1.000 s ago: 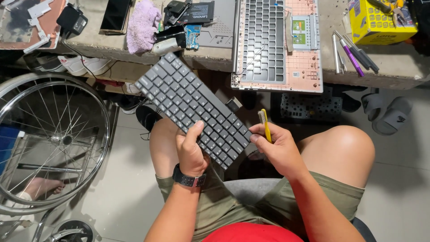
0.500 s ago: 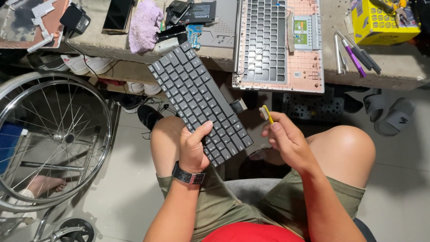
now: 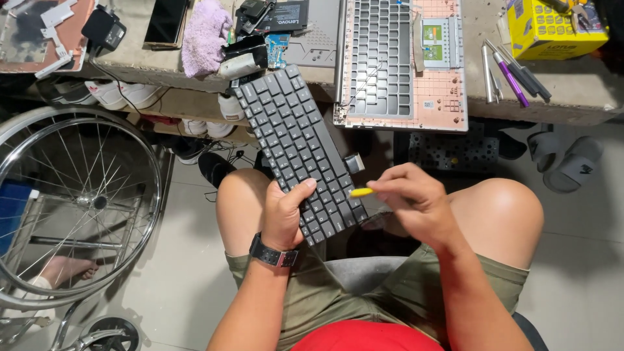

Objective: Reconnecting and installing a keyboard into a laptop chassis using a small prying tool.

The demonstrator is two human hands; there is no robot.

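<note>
My left hand [image 3: 284, 214] grips the near end of a loose dark grey laptop keyboard [image 3: 296, 143], thumb across its keys, holding it tilted away over my lap toward the workbench. A short ribbon connector [image 3: 354, 162] sticks out of its right edge. My right hand [image 3: 408, 203] is closed around a small yellow-handled tool [image 3: 361, 192], whose tip points left and sits right beside the keyboard's lower right edge. A black watch [image 3: 273, 254] is on my left wrist.
On the bench [image 3: 572, 97] lie an opened laptop shell [image 3: 403, 62] with bare keyboard frame, a circuit board [image 3: 276, 16], a purple cloth [image 3: 204, 32], a phone [image 3: 166, 23], pens [image 3: 513, 75] and a yellow box [image 3: 552, 26]. A wheelchair wheel [image 3: 71, 201] stands left; sandals [image 3: 565, 159] lie right.
The keyboard has swung up and away, its far end now over the bench edge. My right hand moved from under the keyboard's corner to its right side, turning the yellow tool from upright to pointing left.
</note>
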